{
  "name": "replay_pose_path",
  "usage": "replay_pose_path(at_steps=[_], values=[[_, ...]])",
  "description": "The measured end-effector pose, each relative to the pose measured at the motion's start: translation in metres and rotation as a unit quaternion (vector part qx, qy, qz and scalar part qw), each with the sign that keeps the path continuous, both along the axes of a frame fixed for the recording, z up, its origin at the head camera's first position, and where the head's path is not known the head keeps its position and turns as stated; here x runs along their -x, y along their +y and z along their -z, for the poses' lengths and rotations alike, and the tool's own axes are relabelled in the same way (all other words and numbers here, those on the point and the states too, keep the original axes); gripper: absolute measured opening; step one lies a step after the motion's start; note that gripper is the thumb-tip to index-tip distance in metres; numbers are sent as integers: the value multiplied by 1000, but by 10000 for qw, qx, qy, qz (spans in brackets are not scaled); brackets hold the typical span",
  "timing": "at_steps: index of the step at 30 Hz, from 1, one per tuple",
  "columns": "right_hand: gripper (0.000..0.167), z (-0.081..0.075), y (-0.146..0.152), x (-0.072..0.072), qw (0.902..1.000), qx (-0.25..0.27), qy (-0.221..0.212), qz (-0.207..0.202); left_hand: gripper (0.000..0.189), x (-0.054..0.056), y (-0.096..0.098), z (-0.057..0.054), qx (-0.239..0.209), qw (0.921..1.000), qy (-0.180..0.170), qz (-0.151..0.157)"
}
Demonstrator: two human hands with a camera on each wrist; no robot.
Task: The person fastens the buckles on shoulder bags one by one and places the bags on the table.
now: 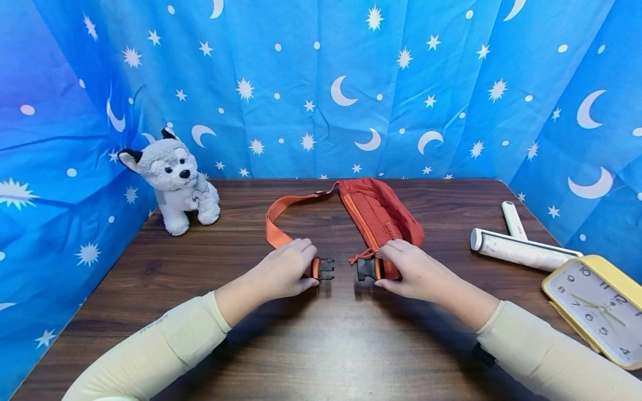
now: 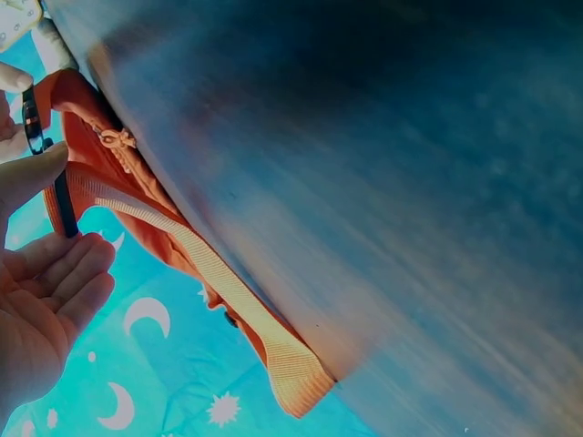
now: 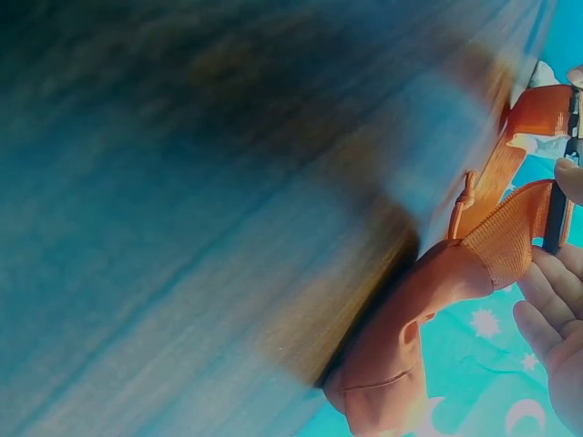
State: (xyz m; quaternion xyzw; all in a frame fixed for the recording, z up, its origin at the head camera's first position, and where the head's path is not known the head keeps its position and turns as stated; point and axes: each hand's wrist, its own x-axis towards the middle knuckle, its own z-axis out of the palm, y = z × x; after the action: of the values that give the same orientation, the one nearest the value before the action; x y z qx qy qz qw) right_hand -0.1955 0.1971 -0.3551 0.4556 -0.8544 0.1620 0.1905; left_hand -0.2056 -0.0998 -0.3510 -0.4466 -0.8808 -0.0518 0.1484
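Note:
A red waist bag (image 1: 383, 209) lies on the table with its orange strap (image 1: 275, 223) looping out to the left. My left hand (image 1: 283, 270) pinches the black pronged buckle half (image 1: 326, 268) at the strap's end between thumb and fingers. Facing it, the black socket buckle half (image 1: 368, 269) is pinched by my right hand (image 1: 416, 272). A small gap separates the two halves, prongs pointing toward the socket. In the left wrist view the strap (image 2: 219, 264) runs away from the left hand. Webbing (image 3: 510, 232) joins the socket half to the bag in the right wrist view.
A grey and white plush dog (image 1: 183, 178) sits at the back left of the wooden table (image 1: 321, 345). On the right lie a white lint roller (image 1: 524, 248) and a yellow alarm clock (image 1: 597, 312). Blue star-and-moon cloth (image 1: 301, 67) hangs behind and at both sides.

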Motion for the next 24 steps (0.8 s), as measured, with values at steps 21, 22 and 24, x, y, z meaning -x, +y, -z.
replay_pose_path(at_steps=[21, 22, 24], values=[[42, -2, -4, 0, 10000, 29, -15, 58, 37, 0, 3, -1, -134, 9998, 103, 91], [42, -2, -4, 0, 10000, 32, -8, 52, 37, 0, 4, -1, -142, 9998, 112, 102], [42, -2, -4, 0, 10000, 29, -1, 52, 38, 0, 4, -1, -151, 9997, 133, 122]])
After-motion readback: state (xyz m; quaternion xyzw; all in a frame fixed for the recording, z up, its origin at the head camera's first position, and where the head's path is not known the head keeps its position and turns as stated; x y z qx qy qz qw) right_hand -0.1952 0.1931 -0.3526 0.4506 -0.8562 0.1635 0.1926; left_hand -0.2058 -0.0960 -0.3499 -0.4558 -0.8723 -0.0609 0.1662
